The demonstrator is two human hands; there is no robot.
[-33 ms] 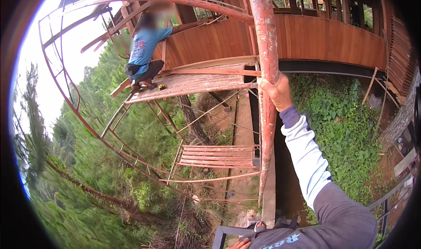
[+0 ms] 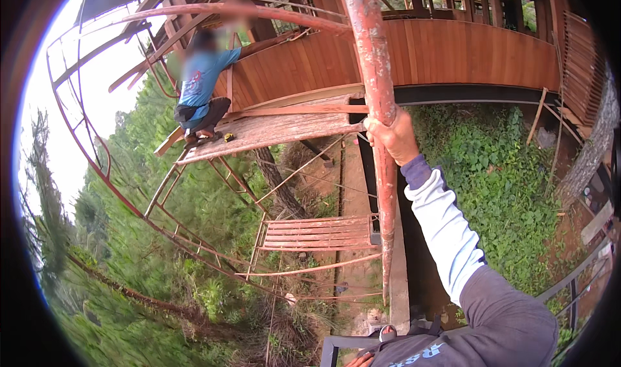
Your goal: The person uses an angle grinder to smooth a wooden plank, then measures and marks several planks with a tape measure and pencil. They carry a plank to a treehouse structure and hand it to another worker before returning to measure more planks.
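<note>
The trees (image 2: 142,289) spread to the left of the pole. The wood wall (image 2: 453,53) passes behind the pole's upper part and goes to both sides of it. The red pole (image 2: 383,179) itself runs down the middle of the view, and its paint is worn in many spots. The upper deck (image 2: 278,131) reaches to the left of the pole, and a worker (image 2: 200,86) in a blue shirt crouches near its far end, well apart from the pole. The lower deck (image 2: 317,233) lies left of the pole's lower part.

The right hand (image 2: 396,136) is wrapped around the pole. The left hand (image 2: 362,360) is below the pole, mostly cut by the lower edge; I cannot tell whether it grips something. A small yellow thing (image 2: 228,137) sits left of the pole, beside the worker's feet.

In my judgement, the right hand could slip if paint flakes under the palm, and the person could lose balance. The pole could sway if its joints are loose. The yellow thing could fall if a foot pushes it.
</note>
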